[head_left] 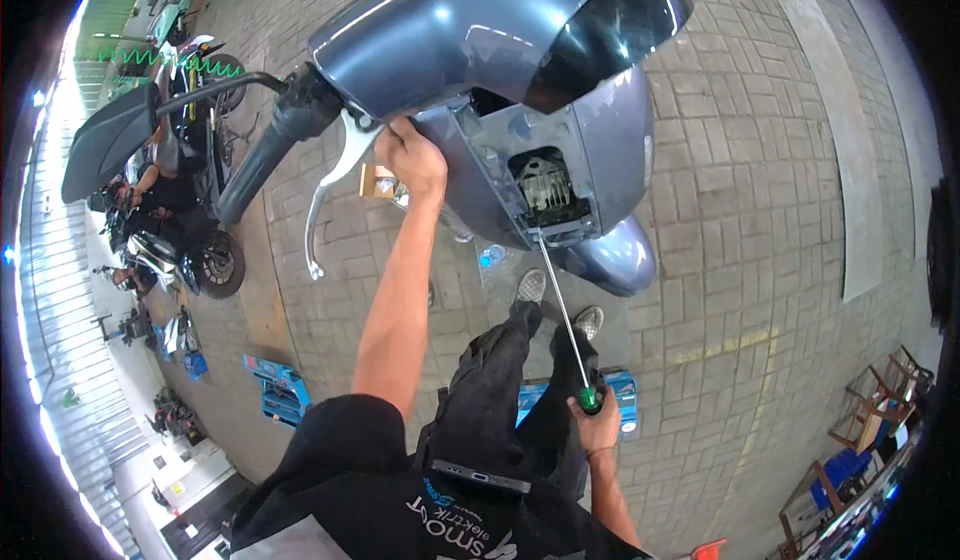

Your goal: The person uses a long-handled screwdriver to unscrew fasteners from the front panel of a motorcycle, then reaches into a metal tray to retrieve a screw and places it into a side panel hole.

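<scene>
A grey-blue scooter's front body [620, 160] and handlebar cover [420, 30] fill the upper middle, with an opening [545, 185] showing metal parts inside. My left hand [415, 160] is closed at the underside of the cover, beside the silver brake lever [340, 170]; what its fingertips grip is hidden. My right hand [595, 420] holds the green handle of a long screwdriver [560, 310], whose tip is at the lower edge of the opening.
Parked two-wheelers [220, 260] line the left. Blue toolboxes [280, 390] [625, 405] and a cardboard box [378, 182] are on the paving. Wooden chairs [870, 400] stand at right. A black mirror [110, 140] juts left from the scooter.
</scene>
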The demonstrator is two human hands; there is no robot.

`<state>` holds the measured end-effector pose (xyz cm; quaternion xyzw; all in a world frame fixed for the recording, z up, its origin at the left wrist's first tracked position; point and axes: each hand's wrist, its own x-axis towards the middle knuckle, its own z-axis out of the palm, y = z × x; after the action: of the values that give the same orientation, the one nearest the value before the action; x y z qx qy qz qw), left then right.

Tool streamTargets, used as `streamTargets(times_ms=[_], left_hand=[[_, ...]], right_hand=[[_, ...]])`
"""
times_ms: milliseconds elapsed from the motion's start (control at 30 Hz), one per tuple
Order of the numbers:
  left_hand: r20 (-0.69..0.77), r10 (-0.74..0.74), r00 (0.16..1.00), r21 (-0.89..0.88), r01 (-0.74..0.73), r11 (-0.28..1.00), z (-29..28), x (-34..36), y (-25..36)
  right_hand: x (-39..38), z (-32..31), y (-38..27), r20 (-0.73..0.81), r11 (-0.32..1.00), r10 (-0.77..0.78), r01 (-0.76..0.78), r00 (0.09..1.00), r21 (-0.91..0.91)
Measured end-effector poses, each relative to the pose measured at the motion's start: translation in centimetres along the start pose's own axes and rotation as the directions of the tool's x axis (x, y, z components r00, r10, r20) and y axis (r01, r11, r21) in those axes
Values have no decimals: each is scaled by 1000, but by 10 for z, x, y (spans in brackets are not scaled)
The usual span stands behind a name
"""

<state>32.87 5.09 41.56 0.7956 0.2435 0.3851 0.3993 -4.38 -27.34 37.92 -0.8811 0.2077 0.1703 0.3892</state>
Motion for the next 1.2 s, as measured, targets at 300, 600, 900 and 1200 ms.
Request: streamTargets(times_ms=[300,600,900,1200], left_hand=[[-44,144,989,133,-137,982,4,4,-58],[41,-70,997,-26,71,997,-23,-23,-44],[167,-197,966,-155,223,962,-21,-3,-38],[209,163,964,134,-194,972,-62,-29,-106]], right_hand=[[-3,7,16,804,745,28,-549,594,380],[-5,-4,-3,237,987,154,-139,959,-79],[-7,5,20,968,388,-48,-888,248,246],[-38,34,-15,749,450,282,-772,600,449]])
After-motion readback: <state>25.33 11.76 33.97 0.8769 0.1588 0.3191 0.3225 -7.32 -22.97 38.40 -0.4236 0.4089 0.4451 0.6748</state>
